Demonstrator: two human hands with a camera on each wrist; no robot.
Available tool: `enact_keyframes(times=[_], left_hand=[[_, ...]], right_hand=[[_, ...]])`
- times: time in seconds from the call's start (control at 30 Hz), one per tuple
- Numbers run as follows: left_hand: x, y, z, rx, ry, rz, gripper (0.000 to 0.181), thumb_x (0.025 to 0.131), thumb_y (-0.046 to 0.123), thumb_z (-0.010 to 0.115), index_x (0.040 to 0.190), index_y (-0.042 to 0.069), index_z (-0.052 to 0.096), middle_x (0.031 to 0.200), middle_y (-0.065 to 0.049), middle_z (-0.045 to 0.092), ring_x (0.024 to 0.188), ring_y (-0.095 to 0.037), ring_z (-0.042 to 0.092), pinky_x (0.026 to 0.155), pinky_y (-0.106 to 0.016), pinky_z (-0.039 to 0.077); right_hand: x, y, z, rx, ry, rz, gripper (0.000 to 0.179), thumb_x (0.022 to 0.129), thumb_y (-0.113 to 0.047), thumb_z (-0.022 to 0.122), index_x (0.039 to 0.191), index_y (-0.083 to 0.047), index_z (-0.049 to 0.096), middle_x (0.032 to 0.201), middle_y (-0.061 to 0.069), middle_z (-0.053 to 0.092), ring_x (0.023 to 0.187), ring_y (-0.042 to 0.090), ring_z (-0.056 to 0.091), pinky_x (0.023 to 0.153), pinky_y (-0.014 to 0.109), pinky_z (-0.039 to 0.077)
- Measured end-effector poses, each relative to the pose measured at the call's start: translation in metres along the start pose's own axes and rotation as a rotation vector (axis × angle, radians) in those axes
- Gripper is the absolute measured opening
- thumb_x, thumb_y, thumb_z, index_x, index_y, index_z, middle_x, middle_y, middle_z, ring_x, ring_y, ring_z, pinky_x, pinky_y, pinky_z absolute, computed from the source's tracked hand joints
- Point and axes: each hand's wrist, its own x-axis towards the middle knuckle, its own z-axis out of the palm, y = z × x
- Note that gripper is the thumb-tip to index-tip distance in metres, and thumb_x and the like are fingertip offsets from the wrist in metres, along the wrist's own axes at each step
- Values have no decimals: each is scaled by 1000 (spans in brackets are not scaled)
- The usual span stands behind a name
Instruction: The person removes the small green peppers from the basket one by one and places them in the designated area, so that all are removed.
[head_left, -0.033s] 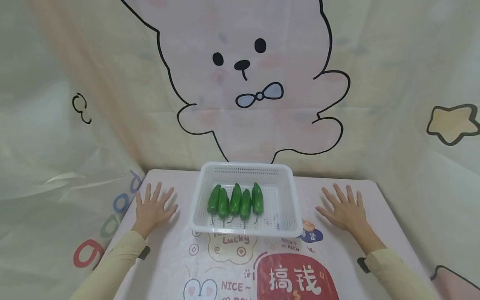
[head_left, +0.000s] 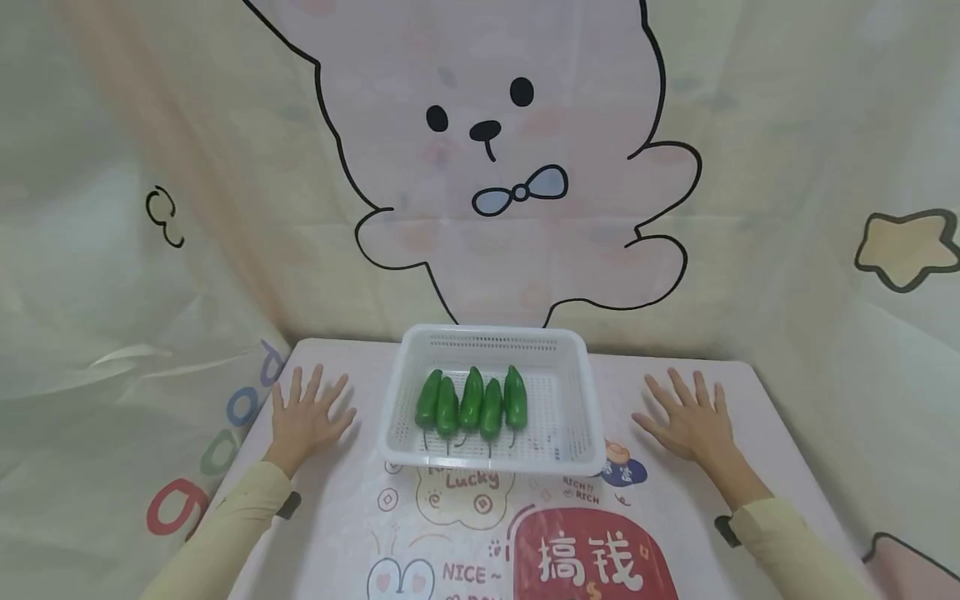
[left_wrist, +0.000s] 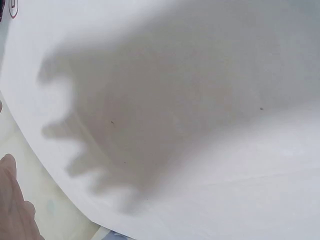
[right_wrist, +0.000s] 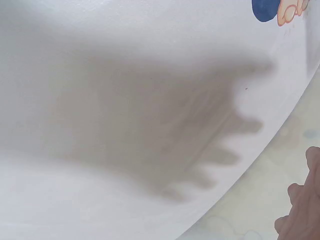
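Note:
Several green chili peppers lie side by side in a white plastic basket, mostly toward its left and middle, stems toward the near side. To the left of the basket is my left hand, palm down with fingers spread, holding nothing. On the other side my right hand has the same spread pose and is apart from the basket. Both wrist views show a hand's shadow on the tabletop, so each hand hovers above it. Only part of the left fingers and right fingers shows there.
Under the basket is a white table with printed drawings and lettering, including a red patch. A curtain-like backdrop with a bear drawing rises behind the table's far edge, and fabric also hangs at both sides.

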Motion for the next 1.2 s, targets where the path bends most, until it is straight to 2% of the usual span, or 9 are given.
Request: enact_keyframes(times=[0.47, 0.6, 0.7, 0.77, 0.8, 0.9, 1.0, 1.1, 1.2], left_hand=[[-2, -5, 1, 9, -4, -4, 67, 99, 54, 53, 155, 20, 43, 162, -24, 23, 148, -52, 3, 112, -75, -4], [-1, -5, -2, 3, 19, -3, 67, 98, 54, 54, 154, 19, 44, 162, -25, 24, 147, -53, 5, 112, -77, -2], [2, -3, -8, -48, 21, -10, 67, 98, 53, 55, 154, 18, 44, 160, -27, 25, 146, -55, 8, 110, -80, 3], [8, -1, -14, -132, 11, -7, 67, 100, 51, 54, 155, 15, 42, 158, -30, 27, 143, -58, 14, 108, -81, 10], [11, -1, -17, -210, 5, 0, 66, 102, 47, 53, 155, 12, 40, 157, -32, 28, 142, -59, 17, 108, -81, 13], [21, -2, -30, -498, -19, 0, 64, 106, 40, 50, 156, 4, 32, 154, -36, 30, 137, -61, 27, 108, -77, 24], [30, -1, -44, -827, -32, -33, 64, 108, 35, 51, 158, 2, 27, 153, -36, 30, 136, -59, 31, 110, -71, 29], [39, 6, -58, -1044, -10, -75, 64, 107, 34, 53, 159, 4, 28, 153, -34, 33, 136, -56, 36, 109, -68, 35], [45, 16, -66, -1194, 9, -89, 61, 107, 28, 55, 157, 2, 32, 151, -33, 37, 136, -53, 38, 110, -64, 36]], right_hand=[[4, -1, 3, 34, 4, -8, 87, 95, -71, 46, 158, -13, 33, 160, 31, 21, 143, 61, 7, 113, 74, -7], [9, -1, -3, 110, -3, -1, 87, 96, -70, 45, 158, -11, 31, 159, 33, 21, 142, 63, 5, 111, 77, -7], [16, 1, -13, 199, 19, -17, 84, 99, -66, 45, 158, -7, 31, 156, 36, 25, 141, 63, 11, 109, 80, -1], [22, 2, -25, 304, 33, -37, 80, 103, -59, 46, 156, -1, 31, 154, 37, 27, 140, 62, 17, 109, 80, 7], [25, 1, -32, 361, 40, -44, 78, 104, -56, 46, 155, 1, 31, 153, 37, 29, 139, 61, 21, 109, 79, 13], [34, -4, -56, 575, 52, -47, 71, 108, -47, 45, 152, 7, 34, 150, 36, 36, 135, 57, 34, 107, 74, 29], [42, -12, -72, 768, 80, -45, 63, 110, -42, 43, 151, 4, 38, 145, 32, 45, 128, 52, 47, 103, 66, 42], [52, -24, -80, 932, 117, -70, 56, 110, -37, 45, 150, 2, 43, 142, 28, 51, 124, 46, 55, 101, 47, 51], [62, -41, -85, 1037, 150, -103, 52, 109, -33, 50, 148, 1, 47, 140, 24, 55, 120, 37, 61, 97, 29, 53]])
